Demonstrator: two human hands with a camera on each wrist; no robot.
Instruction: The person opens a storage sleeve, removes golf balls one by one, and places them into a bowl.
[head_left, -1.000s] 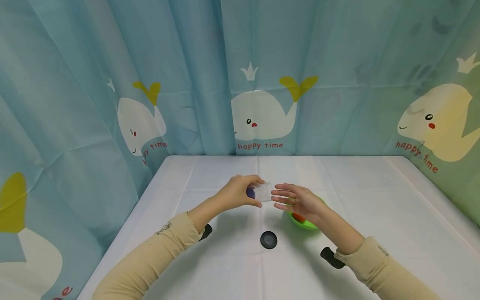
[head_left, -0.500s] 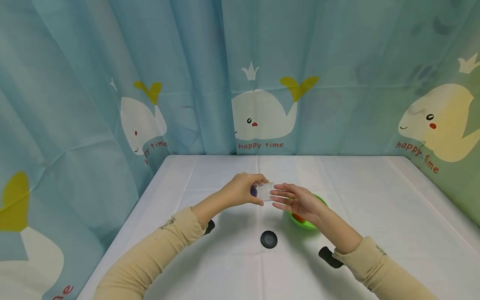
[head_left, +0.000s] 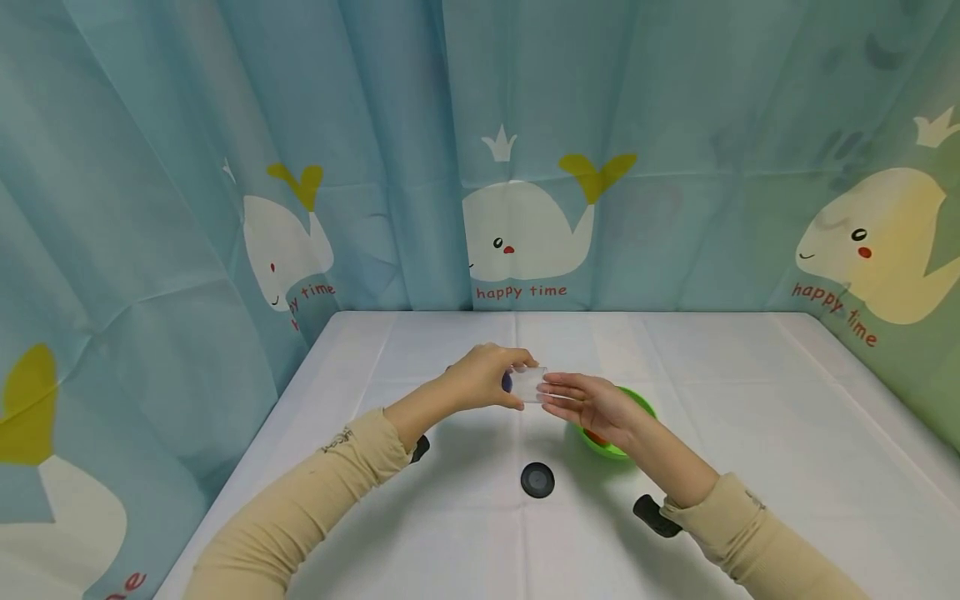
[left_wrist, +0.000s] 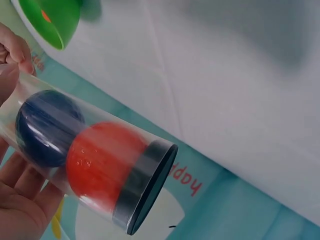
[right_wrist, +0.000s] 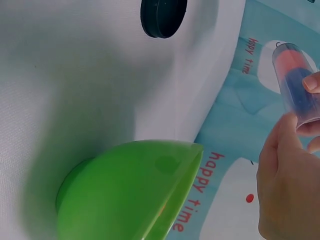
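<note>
Above table centre, left hand [head_left: 480, 379] grips clear tube [left_wrist: 85, 160] sideways; right hand [head_left: 592, 404], fingers straight, touches its 3 o'clock end. Tube looks light, rigid, slick, holding loose balls: best held mid-barrel.

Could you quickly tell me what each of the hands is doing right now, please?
Left hand: grips the clear tube holding a blue ball and a red ball.
Right hand: open, fingertips at the tube's end.
</note>
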